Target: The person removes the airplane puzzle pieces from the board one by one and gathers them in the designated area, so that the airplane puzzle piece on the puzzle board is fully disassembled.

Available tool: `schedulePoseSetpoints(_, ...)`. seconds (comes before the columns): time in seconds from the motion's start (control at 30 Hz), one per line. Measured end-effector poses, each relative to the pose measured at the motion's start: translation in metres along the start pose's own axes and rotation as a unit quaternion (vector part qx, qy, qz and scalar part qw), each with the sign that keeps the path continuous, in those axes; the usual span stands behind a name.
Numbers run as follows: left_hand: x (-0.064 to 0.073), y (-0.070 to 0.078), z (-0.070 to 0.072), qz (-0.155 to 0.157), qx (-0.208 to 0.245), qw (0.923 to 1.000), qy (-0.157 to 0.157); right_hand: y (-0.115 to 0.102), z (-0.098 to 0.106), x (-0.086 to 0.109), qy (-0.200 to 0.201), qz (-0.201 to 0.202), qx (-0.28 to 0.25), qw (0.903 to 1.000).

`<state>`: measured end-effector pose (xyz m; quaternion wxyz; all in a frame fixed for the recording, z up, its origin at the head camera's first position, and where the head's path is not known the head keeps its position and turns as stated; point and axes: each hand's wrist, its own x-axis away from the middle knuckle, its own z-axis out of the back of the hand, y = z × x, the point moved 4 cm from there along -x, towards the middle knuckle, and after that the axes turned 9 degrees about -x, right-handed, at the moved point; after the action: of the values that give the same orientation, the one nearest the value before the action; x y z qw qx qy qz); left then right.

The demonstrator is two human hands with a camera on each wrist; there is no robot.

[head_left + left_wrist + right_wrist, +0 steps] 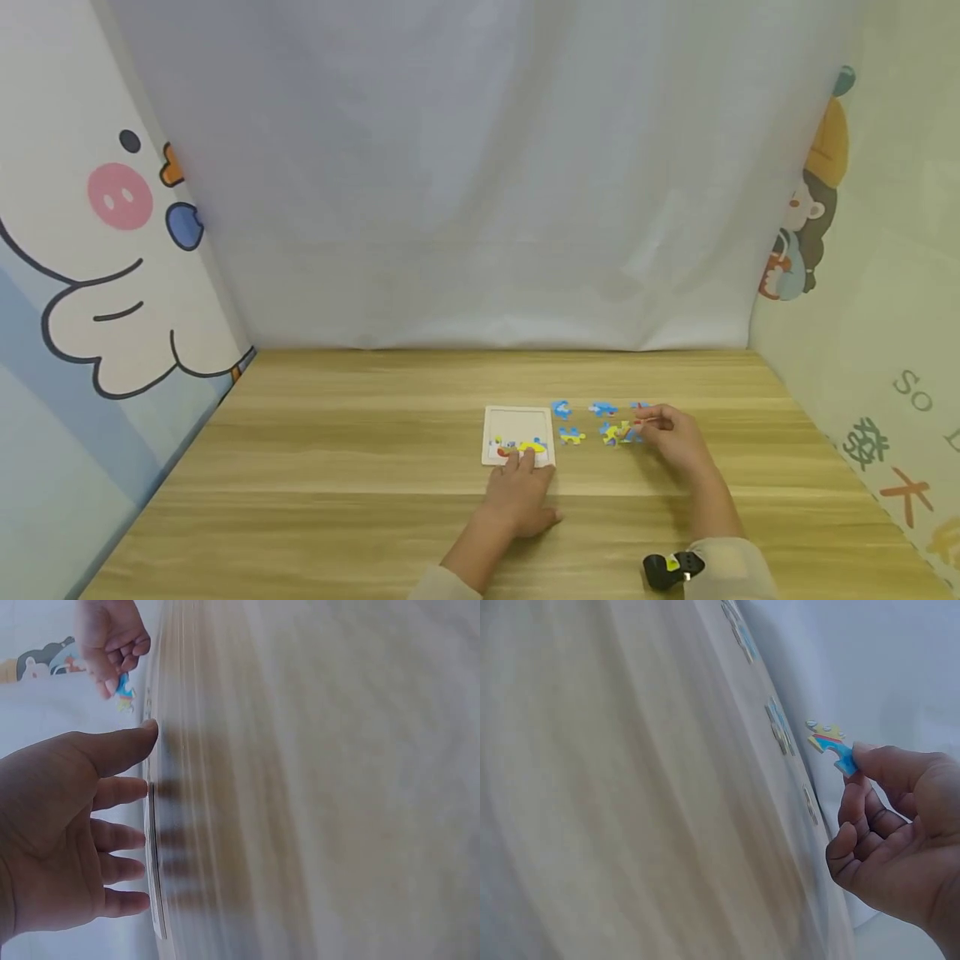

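Forearms (pixel 477 542) reach forward; spread left hand (pixel 519 498) touches tray (pixel 521 423); right hand (pixel 681 440) pinches puzzle piece (pixel 832 741).

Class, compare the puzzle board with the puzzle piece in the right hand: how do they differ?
Shape: the puzzle board is a squarish frame, while the puzzle piece has knobs and notches.
Colour: the puzzle board has a pale border; the puzzle piece is blue and yellow with some red.
Pose: the puzzle board lies flat on the table; the puzzle piece is raised, pinched by the right hand.
Shared: both are touched by hands.
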<state>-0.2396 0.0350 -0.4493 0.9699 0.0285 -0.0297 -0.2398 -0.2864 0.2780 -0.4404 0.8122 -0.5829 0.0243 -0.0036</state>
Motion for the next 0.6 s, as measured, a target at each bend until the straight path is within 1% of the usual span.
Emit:
schedulePoseSetpoints(0.13, 0.003, -0.001, 0.002, -0.01, -0.017, 0.9996, 0.022, 0.006, 0.007, -0.002, 0.005, -0.006, 0.002, 1.0)
schedulePoseSetpoints(0.27, 0.007, -0.006, 0.002, -0.007, -0.025, 0.9991, 0.033, 0.012, 0.012, -0.004, 0.004, -0.014, -0.006, 0.9999)
schedulePoseSetpoints(0.47, 0.012, -0.017, 0.004, -0.003, -0.027, 0.9994, 0.023, 0.017, 0.021, -0.005, 0.006, -0.019, -0.019, 0.9996)
schedulePoseSetpoints(0.6, 0.016, -0.021, 0.004, 0.007, -0.023, 0.9997, 0.007, 0.018, 0.026, -0.006, 0.01, -0.023, -0.006, 0.9997)
